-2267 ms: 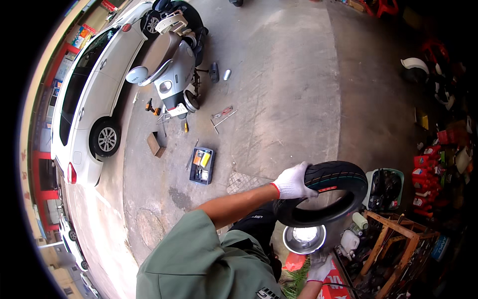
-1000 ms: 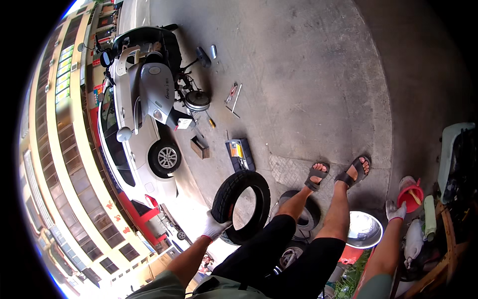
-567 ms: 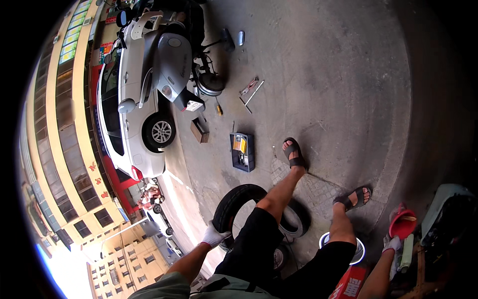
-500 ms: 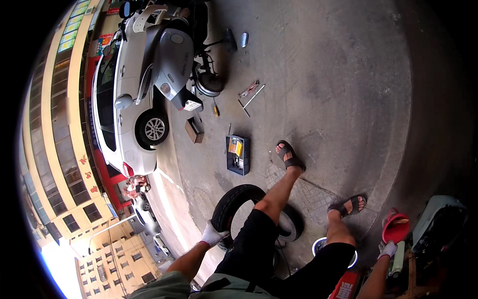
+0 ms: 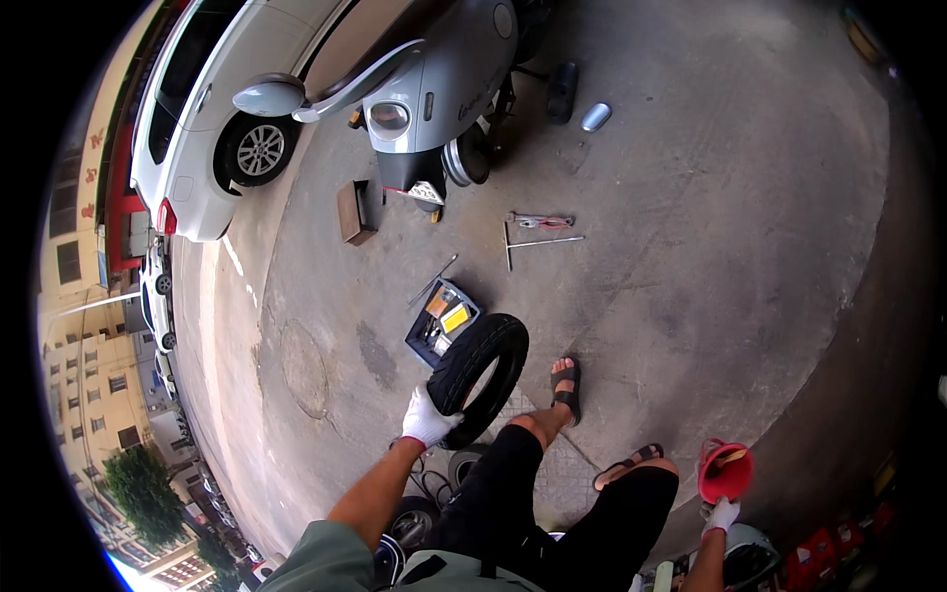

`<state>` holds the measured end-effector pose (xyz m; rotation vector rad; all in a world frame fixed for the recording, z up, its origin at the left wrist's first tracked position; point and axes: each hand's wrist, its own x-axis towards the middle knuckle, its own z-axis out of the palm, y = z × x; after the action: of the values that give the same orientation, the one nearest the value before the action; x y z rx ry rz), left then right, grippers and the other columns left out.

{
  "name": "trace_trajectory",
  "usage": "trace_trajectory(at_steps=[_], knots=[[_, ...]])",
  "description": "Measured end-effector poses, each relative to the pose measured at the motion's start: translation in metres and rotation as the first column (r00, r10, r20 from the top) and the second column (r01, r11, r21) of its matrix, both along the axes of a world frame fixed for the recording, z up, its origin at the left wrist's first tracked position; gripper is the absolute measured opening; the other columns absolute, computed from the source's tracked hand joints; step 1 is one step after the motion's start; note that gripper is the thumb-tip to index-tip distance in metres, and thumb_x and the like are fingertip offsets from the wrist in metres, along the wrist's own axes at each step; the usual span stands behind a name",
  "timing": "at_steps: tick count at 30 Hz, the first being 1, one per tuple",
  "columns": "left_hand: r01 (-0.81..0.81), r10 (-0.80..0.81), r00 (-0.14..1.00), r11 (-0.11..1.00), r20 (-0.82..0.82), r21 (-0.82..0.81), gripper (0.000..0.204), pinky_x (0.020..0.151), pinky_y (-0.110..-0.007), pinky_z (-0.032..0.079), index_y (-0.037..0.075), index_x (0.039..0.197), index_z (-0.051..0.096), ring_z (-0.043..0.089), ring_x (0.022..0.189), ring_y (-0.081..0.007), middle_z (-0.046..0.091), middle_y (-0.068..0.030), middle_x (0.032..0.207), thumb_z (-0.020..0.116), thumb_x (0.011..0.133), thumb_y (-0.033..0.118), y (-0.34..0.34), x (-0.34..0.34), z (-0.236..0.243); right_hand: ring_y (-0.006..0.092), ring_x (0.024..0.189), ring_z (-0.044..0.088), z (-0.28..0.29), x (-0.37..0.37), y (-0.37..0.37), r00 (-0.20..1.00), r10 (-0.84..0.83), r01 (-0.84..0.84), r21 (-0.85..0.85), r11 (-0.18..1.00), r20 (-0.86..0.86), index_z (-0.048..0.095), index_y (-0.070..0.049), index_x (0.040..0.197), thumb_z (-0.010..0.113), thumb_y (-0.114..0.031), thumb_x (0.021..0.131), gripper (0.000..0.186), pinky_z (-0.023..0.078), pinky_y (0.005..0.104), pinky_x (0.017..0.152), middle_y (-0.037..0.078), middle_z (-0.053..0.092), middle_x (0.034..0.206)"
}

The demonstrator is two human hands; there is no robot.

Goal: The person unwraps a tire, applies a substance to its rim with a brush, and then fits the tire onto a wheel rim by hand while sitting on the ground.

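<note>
My left hand (image 5: 430,418), in a white glove, grips a black tyre (image 5: 501,338) held upright low at my left, over the near corner of a blue tool tray (image 5: 420,336). My right hand (image 5: 719,515), also gloved, is closed on the near side of a red bucket (image 5: 726,478) at my lower right; something pale, long and thin lies inside it. My sandalled feet (image 5: 565,393) are on the concrete between the tyre and the bucket.
A grey scooter (image 5: 434,94) stands ahead, beside a white car (image 5: 185,148). Hand tools (image 5: 543,240), a brown box (image 5: 351,213) and a silver oval piece (image 5: 596,117) lie on the ground. More tyres and wheels (image 5: 410,521) are behind my left hand; clutter (image 5: 819,551) is at lower right.
My right hand has gone from reaching low on the right to carrying the red bucket. The tyre has swung forward in my left hand. My legs have stepped and the view has turned.
</note>
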<state>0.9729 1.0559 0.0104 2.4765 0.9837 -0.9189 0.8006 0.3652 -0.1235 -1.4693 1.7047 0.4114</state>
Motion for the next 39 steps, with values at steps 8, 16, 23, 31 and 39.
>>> trace_trajectory(at_steps=[8,16,23,31,39], knots=[[-0.041,0.037,0.997,0.998,0.067,0.056,0.115,0.115,-0.043,0.044,-0.006,0.152,0.032,0.051,0.136,-0.0415,0.05,-0.0296,0.145,0.093,0.066,0.039,0.042,0.149,-0.061,0.0187,0.052,0.063,-0.049,0.319,0.07,0.853,0.442,-0.434,-0.093,0.896,0.277,0.053,-0.002,0.125,0.059,-0.006,0.098,0.028,0.049,0.0328,0.043,0.012,0.068,0.088],[-0.035,0.01,0.974,0.994,0.225,0.107,0.106,0.111,-0.048,0.044,-0.002,0.147,0.039,0.052,0.13,-0.0443,0.052,-0.0289,0.137,0.093,0.063,0.034,0.053,0.308,-0.168,0.0211,0.088,0.07,-0.222,0.631,0.184,0.625,0.726,-0.715,-0.164,0.68,0.287,0.059,0.006,0.127,0.064,-0.01,0.096,0.035,0.057,0.0341,0.075,0.015,0.072,0.11],[-0.025,0.013,0.948,0.999,0.318,0.034,0.102,0.109,-0.048,0.045,-0.002,0.146,0.04,0.055,0.128,-0.0421,0.055,-0.026,0.133,0.092,0.063,0.026,0.068,0.396,-0.262,0.0211,0.06,0.069,-0.329,0.887,0.308,0.73,0.557,-0.6,-0.019,0.8,0.396,0.057,0.003,0.122,0.062,-0.016,0.097,0.032,0.051,0.0352,0.049,0.014,0.072,0.09],[-0.061,0.127,0.918,0.981,0.376,-0.183,0.108,0.111,-0.043,0.047,-0.004,0.148,0.038,0.058,0.128,-0.0346,0.056,-0.0228,0.135,0.092,0.057,0.017,0.117,0.424,-0.329,0.0223,0.075,0.073,-0.484,1.062,0.333,0.698,0.467,-0.543,-0.023,0.839,0.544,0.06,0.0,0.125,0.06,-0.016,0.101,0.029,0.059,0.0372,0.062,0.011,0.071,0.102],[0.132,-0.058,0.835,0.987,0.547,-0.097,0.106,0.103,-0.045,0.052,-0.005,0.145,0.044,0.067,0.117,-0.0372,0.064,-0.0251,0.127,0.094,0.057,0.024,0.125,0.426,-0.326,0.0258,0.096,0.069,-0.542,1.097,0.323,0.57,0.113,-0.535,0.263,0.803,0.814,0.059,-0.01,0.125,0.047,-0.04,0.11,0.036,0.057,0.0447,0.082,0.011,0.069,0.112]])
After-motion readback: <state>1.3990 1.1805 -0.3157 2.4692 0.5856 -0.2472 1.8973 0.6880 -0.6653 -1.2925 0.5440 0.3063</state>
